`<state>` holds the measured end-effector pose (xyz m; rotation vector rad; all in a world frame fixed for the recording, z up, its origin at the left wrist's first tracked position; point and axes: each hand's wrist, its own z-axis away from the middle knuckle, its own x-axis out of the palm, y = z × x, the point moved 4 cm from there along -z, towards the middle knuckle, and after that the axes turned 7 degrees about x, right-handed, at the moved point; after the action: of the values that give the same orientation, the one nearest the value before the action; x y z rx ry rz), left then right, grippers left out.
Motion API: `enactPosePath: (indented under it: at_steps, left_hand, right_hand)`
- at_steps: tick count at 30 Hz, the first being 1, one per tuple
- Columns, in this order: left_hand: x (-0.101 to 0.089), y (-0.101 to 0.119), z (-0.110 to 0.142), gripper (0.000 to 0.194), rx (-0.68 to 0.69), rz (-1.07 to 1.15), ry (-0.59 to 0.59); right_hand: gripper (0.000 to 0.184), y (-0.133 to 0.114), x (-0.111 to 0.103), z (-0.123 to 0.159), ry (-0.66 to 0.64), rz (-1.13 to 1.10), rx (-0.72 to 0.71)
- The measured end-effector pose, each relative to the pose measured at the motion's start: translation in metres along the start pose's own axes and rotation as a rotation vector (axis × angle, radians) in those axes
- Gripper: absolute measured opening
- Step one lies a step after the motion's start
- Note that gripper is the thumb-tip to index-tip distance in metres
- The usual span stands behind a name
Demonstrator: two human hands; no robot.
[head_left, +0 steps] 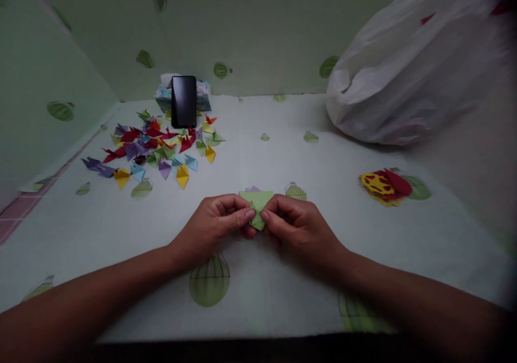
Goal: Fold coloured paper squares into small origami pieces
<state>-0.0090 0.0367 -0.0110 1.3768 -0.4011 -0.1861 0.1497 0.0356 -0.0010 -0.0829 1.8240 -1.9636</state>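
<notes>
Your left hand [216,217] and right hand [302,225] meet at the middle of the table, fingers curled in, each pinching a small piece of green paper [263,196] between thumb and fingertips. Lilac paper [254,188] peeks out just behind it. You seem to be shaping a fold, with a narrow point of the green paper showing between your thumbs. The next move, I'd judge, calls for a light, even pinch, with edges lined up before any crease is pressed. Your fingers and the dim light hide the lower folds, so I can't tell how far along they are.

Of the containers, the white plastic bag [388,99] bulges on your right; a bit of red shows at its upper part, but the rest of its contents can't be made out. At the back, the tissue box [204,96] has white tissue at its top. A phone [183,102] stands upright in front of it, beside many folded paper pieces [182,176] in mixed colours.
</notes>
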Motion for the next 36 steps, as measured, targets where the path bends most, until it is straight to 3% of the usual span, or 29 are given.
enactPosePath:
  at_steps: [10,19,23,29,36]
  left_hand:
    - [0.0004,0.0018,-0.0007,0.009,0.006,-0.044,0.004]
    - [-0.0014,0.0028,-0.0004,0.011,-0.005,-0.060,0.025]
    - [-0.0004,0.0029,-0.0005,0.010,0.006,-0.060,0.023]
    - [0.0004,0.0065,0.0010,0.007,0.029,-0.122,0.033]
    - [-0.0017,0.0047,0.0008,0.012,-0.010,-0.114,0.031]
  right_hand:
    - [0.024,0.0005,-0.0001,-0.0006,-0.009,-0.001,-0.004]
    - [0.026,0.0048,0.0029,-0.0021,-0.165,-0.174,0.063]
    - [0.027,0.0057,0.0028,-0.0019,-0.119,-0.116,0.063]
    - [0.029,0.0014,0.0000,-0.0004,0.004,0.071,-0.055]
    - [0.033,0.0059,0.0025,-0.0009,-0.193,-0.177,0.081]
